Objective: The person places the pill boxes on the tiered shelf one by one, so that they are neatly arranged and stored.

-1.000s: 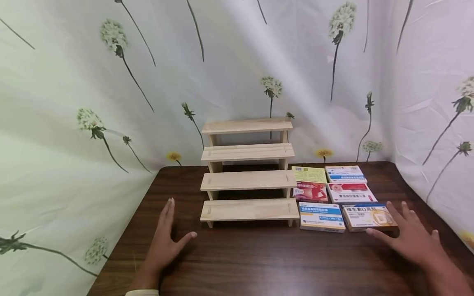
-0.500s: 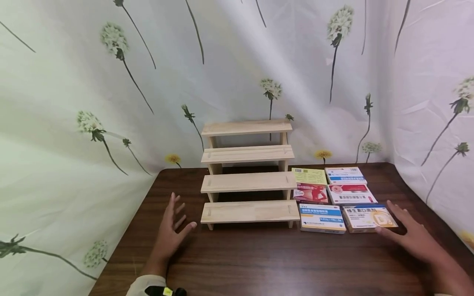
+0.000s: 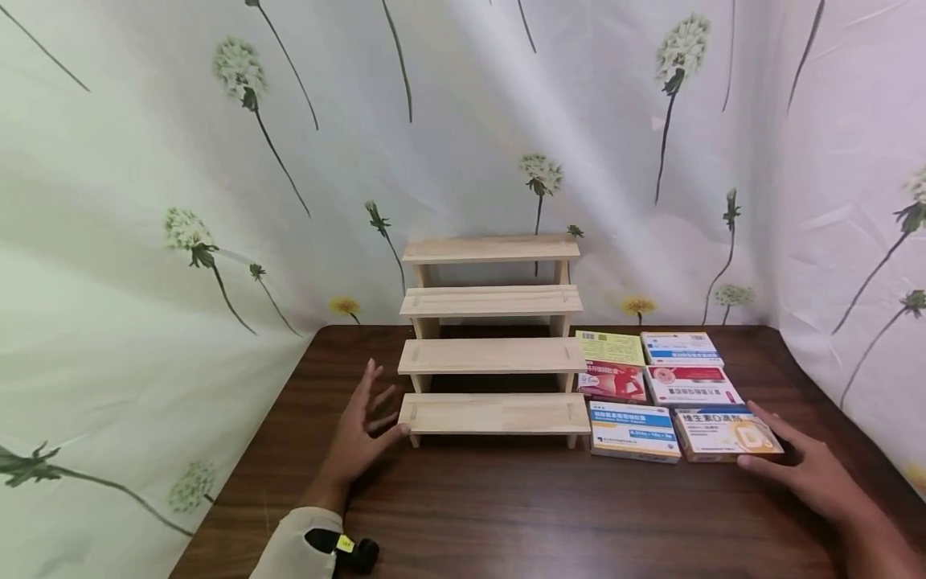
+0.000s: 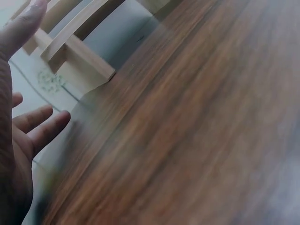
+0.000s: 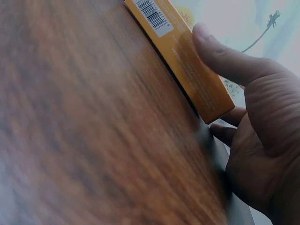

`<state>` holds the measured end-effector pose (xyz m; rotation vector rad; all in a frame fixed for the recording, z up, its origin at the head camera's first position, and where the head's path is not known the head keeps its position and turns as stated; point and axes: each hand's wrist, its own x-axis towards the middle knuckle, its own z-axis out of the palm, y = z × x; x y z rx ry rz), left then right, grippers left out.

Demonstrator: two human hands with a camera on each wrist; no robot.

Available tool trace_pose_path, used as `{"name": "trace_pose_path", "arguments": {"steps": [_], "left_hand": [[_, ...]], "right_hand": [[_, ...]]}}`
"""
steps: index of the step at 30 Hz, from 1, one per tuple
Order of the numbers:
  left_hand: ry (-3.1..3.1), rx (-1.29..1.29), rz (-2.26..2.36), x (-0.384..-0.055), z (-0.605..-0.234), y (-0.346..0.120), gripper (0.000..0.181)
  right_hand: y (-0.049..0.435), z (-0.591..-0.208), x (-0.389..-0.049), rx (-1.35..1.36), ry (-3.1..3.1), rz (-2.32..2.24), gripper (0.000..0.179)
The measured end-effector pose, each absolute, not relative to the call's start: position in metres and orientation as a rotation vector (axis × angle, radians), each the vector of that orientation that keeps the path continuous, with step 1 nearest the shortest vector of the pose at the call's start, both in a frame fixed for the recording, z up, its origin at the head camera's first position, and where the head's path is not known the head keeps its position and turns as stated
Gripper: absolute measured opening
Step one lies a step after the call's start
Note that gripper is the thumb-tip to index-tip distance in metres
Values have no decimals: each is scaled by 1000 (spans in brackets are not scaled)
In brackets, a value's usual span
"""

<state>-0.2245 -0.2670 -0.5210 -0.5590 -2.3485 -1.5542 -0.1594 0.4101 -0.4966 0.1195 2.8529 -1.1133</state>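
My right hand (image 3: 813, 474) is around the right end of a white, blue and orange vitamin D box (image 3: 712, 434) lying on the table. In the right wrist view the thumb lies against the box's orange side (image 5: 187, 61), which bears a barcode; the other fingers reach past its end, partly hidden. My left hand (image 3: 362, 426) is held with fingers spread and nothing in it, its thumb tip by the lowest left corner of a four-step wooden display rack (image 3: 495, 414). The left wrist view shows that hand (image 4: 21, 136) beside the rack's legs (image 4: 89, 56).
Left of the vitamin D box lies a blue-and-white medicine box (image 3: 634, 432). Behind are a red-and-white box (image 3: 694, 386), another blue-and-white box (image 3: 680, 349), and a yellow-and-red box (image 3: 611, 366). Dandelion-printed cloth (image 3: 463, 121) encloses the dark wooden table (image 3: 506, 507).
The right hand has come in around the vitamin D box's right end, its fingers drawing nearer. The left hand has moved right, toward the rack. The view has shifted slightly.
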Motion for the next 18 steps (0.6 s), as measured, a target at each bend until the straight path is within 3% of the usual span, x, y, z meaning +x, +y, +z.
{"name": "trace_pose_path", "arguments": {"steps": [11,18], "left_hand": [[-2428,-566,-1418,-229,-523,-260,111],[-2471,-566,-1397,-228,-520,-255,114]], "right_hand": [[408,-513,-156,-53,3057,-1154,77],[410,-508,-156,8,3031,-1136,73]]}}
